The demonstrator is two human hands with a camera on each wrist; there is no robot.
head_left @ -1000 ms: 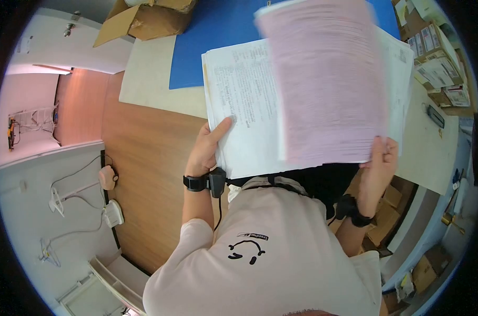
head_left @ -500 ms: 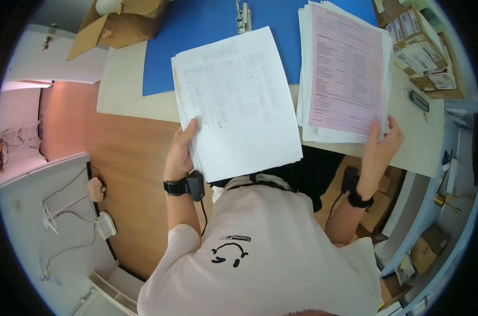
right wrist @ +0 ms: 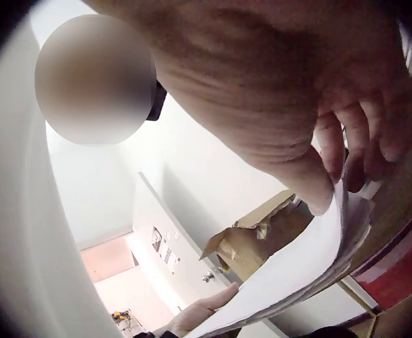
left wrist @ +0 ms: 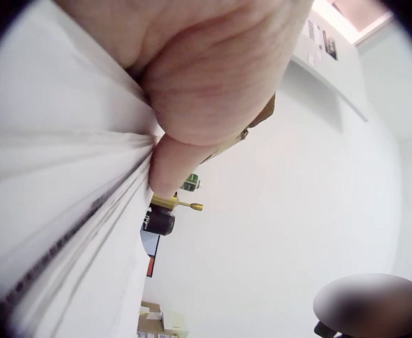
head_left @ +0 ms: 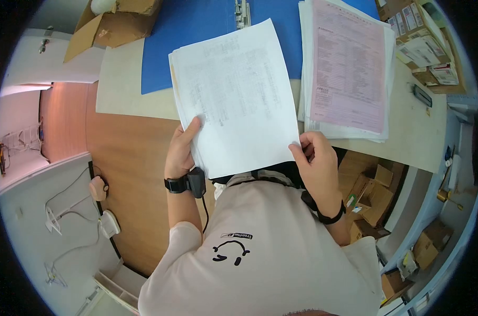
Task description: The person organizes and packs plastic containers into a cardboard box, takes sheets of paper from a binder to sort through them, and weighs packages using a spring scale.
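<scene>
A stack of white printed paper sheets (head_left: pixel 239 105) is held up in front of the body. My left hand (head_left: pixel 182 150) grips its left edge, thumb on top and the fingers hidden underneath. At the lower right edge, my right hand (head_left: pixel 319 163) pinches the sheets between thumb and curled fingers. The right wrist view shows that thumb (right wrist: pixel 317 184) on the top sheet, the edge bending there. In the left wrist view the layered sheet edges (left wrist: pixel 65 232) press into the left palm. To the right, a second pile topped by a pink printed form (head_left: pixel 349 68) lies on the table.
A blue folder (head_left: pixel 197 58) with a metal clip (head_left: pixel 242 15) lies under and behind the sheets on the pale table (head_left: pixel 120 87). An open cardboard box (head_left: pixel 126 26) stands at the back left, labelled boxes (head_left: pixel 425 50) at the back right. A small dark object (head_left: pixel 422 96) lies near the right edge.
The pink form with its sheets came down onto the right pile, and my right hand let go of it. That hand then moved left to pinch the white stack's lower right edge.
</scene>
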